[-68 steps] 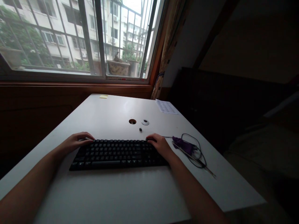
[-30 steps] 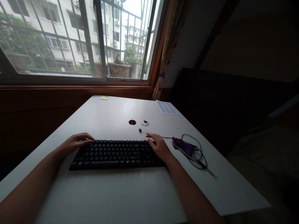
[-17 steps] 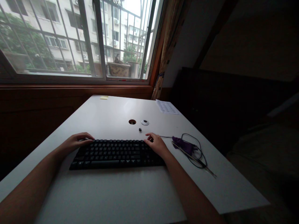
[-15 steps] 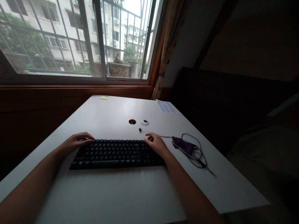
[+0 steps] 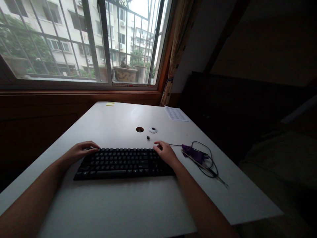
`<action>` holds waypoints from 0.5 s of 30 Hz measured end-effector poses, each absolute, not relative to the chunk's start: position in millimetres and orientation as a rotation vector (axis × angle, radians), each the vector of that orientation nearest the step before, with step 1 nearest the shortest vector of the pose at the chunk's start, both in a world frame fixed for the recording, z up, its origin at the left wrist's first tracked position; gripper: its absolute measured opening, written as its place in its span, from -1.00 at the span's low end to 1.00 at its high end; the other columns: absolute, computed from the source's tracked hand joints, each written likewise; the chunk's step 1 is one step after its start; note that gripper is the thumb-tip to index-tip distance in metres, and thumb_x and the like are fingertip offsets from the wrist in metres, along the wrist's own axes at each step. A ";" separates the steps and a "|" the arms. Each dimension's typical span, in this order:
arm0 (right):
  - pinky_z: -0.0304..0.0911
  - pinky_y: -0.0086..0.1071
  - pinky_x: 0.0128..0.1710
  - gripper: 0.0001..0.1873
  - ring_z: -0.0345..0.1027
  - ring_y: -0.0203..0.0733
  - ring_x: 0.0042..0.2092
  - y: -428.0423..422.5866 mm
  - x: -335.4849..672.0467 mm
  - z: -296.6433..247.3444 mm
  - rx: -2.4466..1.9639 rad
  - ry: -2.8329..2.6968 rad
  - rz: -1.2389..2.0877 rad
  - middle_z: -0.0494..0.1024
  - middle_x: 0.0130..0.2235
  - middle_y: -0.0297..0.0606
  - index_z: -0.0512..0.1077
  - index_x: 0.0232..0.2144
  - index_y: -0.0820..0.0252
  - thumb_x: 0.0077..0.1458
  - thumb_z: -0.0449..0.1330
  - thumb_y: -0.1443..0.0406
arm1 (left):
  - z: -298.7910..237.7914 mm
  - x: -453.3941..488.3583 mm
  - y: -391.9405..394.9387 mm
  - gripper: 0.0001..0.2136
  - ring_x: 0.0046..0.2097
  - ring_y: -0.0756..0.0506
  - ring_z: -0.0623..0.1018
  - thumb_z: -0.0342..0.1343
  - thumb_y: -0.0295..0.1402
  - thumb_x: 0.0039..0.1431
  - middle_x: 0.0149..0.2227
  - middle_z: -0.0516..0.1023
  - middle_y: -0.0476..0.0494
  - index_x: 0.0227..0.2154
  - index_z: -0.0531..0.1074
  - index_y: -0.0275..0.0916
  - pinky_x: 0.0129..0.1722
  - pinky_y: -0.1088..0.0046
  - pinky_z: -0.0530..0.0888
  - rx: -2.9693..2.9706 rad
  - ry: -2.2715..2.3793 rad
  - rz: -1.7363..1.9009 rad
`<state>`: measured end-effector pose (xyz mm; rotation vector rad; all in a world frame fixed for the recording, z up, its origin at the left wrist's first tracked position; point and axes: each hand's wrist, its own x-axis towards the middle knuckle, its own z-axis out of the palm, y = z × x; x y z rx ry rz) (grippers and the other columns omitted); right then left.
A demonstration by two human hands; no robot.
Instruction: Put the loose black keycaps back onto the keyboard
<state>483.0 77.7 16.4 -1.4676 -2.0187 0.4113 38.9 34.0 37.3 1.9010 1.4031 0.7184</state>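
Note:
A black keyboard lies across the white desk in front of me. My left hand rests on the keyboard's far left corner, fingers stretched out and lying over the edge keys, holding nothing. At the far right corner my right hand lies palm down with its fingers slightly apart on the keys, nothing in them. Both forearms reach in from the near edge of the desk.
A purple object wrapped in a black cable lies right of the keyboard. Behind it are a cable hole, a white round cap and a small black piece. A printed sheet and a yellow note lie near the window.
My right hand has slid a little left from the keyboard's right end onto its far right keys, fingers loosened. The left hand and the keyboard have stayed put.

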 end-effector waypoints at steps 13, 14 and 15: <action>0.28 -0.25 -0.08 -0.72 0.43 -0.11 -0.18 77.9 486.2 14.9 -1.446 -1.986 0.434 0.58 -0.32 -0.30 0.51 -0.10 0.09 0.09 0.21 0.30 | 38.0 40.2 33.4 -0.56 -0.07 -0.27 0.56 0.18 0.13 0.07 -0.17 0.64 -0.18 -0.26 0.62 -0.14 -0.07 0.31 0.49 1.882 1.412 0.736; 0.27 -0.25 -0.07 -0.72 0.43 -0.12 -0.17 77.6 486.1 15.2 -1.448 -1.980 0.428 0.58 -0.31 -0.29 0.51 -0.10 0.09 0.10 0.20 0.32 | 37.7 39.9 33.5 -0.57 -0.06 -0.26 0.56 0.18 0.12 0.08 -0.17 0.63 -0.18 -0.26 0.62 -0.14 -0.06 0.32 0.49 1.886 1.410 0.738; 0.27 -0.25 -0.07 -0.73 0.43 -0.12 -0.17 77.3 486.0 15.6 -1.452 -1.972 0.425 0.59 -0.31 -0.29 0.51 -0.11 0.09 0.11 0.18 0.33 | 37.5 39.6 33.4 -0.58 -0.06 -0.26 0.56 0.18 0.11 0.10 -0.17 0.63 -0.17 -0.26 0.62 -0.13 -0.05 0.33 0.48 1.891 1.410 0.739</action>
